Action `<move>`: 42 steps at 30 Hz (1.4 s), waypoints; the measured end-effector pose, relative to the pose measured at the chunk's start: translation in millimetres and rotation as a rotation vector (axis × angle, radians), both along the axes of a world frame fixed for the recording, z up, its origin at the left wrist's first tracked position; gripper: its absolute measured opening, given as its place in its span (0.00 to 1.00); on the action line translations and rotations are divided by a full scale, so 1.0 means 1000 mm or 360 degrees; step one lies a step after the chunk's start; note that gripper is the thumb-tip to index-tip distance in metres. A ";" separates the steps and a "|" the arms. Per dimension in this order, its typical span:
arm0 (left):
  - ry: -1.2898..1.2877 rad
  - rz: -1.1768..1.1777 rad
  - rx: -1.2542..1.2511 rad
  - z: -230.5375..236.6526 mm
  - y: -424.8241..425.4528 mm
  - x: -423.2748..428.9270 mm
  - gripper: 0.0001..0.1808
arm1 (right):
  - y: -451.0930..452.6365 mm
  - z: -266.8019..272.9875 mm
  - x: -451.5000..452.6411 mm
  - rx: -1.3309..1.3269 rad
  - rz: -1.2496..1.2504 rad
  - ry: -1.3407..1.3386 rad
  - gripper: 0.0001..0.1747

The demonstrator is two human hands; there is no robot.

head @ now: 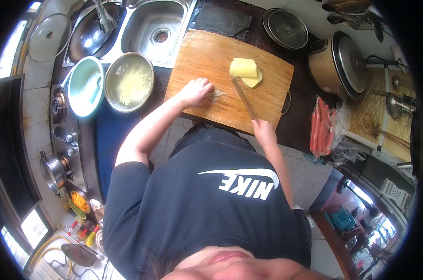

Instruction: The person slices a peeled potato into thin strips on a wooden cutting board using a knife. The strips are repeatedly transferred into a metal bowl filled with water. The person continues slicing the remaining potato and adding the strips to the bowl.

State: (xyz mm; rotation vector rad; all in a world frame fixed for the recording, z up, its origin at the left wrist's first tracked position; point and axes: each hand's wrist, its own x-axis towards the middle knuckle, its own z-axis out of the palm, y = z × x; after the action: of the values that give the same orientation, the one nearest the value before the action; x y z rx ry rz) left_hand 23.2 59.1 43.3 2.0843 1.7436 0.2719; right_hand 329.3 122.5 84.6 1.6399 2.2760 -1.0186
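A wooden cutting board [201,52] lies on the dark counter in front of me. My left hand [198,92] is on its left part, fingers curled over a small bunch of pale potato shreds [216,94] that stick out to the right. In my right hand [265,132], near the board's front edge, is the handle of a kitchen knife [245,99]. Its blade slants forward and left over the board, with the tip close to a peeled yellow potato piece [243,68]. A flat potato slice [253,79] lies partly under that piece.
Left of the board stand a metal bowl [149,91] holding shreds in liquid and a pale green bowl [81,75]. Behind them is a steel sink [141,31]. At right are bagged carrots [321,129], a large lidded cooker [341,66] and round lids [286,29].
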 end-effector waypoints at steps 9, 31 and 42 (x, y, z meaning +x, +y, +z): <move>0.0267 0.0227 0.0320 -0.040 -0.035 0.025 0.11 | -0.029 0.003 -0.007 0.0128 -0.0219 0.0158 0.19; -0.1855 0.1083 0.0303 0.081 -0.056 -0.155 0.08 | -0.031 -0.005 -0.029 0.0246 -0.0186 -0.0122 0.19; 0.0151 0.1087 0.0688 0.048 -0.116 -0.173 0.09 | -0.030 -0.011 -0.035 0.0142 -0.0304 -0.0227 0.18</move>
State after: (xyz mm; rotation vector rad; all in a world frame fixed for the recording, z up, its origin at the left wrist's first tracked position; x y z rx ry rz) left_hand -150.2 -56.8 91.5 1.6864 2.5998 0.8146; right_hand 294.2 92.5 73.8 1.9304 2.1340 -0.8165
